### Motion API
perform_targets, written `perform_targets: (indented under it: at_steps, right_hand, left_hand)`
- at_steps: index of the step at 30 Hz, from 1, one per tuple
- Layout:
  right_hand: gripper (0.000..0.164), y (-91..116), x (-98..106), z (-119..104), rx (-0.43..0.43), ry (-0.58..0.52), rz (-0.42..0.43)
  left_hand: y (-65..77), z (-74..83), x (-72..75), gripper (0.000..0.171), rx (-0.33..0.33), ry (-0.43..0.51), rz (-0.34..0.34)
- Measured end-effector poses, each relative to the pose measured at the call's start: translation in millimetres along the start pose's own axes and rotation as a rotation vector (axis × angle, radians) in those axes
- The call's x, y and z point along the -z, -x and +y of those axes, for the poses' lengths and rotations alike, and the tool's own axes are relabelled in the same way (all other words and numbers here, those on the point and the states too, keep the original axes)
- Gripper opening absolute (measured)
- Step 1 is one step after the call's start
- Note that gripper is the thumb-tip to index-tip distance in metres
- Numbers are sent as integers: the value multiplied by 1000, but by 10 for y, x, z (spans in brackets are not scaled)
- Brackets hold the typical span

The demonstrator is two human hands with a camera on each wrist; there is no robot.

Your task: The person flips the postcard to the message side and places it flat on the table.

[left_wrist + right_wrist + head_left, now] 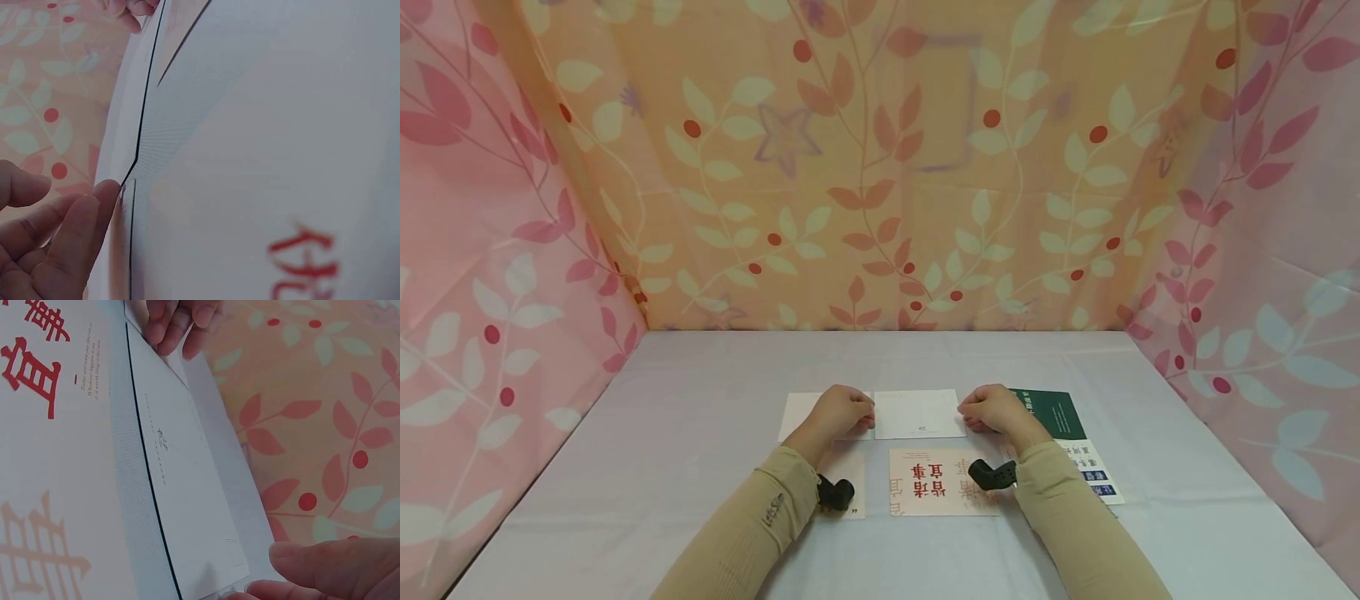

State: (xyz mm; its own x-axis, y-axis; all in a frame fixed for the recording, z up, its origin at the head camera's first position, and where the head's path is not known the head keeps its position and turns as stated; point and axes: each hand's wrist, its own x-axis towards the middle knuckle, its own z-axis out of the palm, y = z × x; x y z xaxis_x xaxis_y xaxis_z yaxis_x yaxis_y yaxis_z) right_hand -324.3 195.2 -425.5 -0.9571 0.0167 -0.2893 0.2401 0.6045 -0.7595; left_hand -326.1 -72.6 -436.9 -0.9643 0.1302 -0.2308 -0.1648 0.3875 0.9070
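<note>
Flanking the middle white card (921,414) on the table (707,375) with left hand (844,410) and right hand (997,410), thumbs parted from fingers, seemingly pinching nothing; risking skewing it or overlapping the neighbouring white card (801,408) by pushing unevenly

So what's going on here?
A person's left hand is at the left edge of a mostly white card, their right hand at its right edge. Another white card lies alongside, to the left. Nearer the person is a card with red characters; a green-and-white sheet lies to the right.
</note>
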Motion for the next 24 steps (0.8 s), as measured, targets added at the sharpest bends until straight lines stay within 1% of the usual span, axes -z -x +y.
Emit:
perform_targets:
  at_steps: [3, 6, 12, 19, 24]
  right_hand:
    - [17, 8, 27, -20, 4, 32, 8]
    - [17, 5, 60, -38, 4, 35, 18]
    - [18, -6, 119, -49, 40, 12, 19]
    - [20, -3, 196, -23, 57, -1, 17]
    - [20, -2, 286, 12, 57, -13, 31]
  left_hand:
    - [-3, 19, 15, 19, -22, 3, 4]
    - [-12, 42, 24, 20, -29, 17, 7]
    - [-23, 80, 16, 21, -6, 40, 6]
    - [-28, 135, -22, 22, -19, 33, -2]
    - [-48, 181, -59, 23, -22, 34, -10]
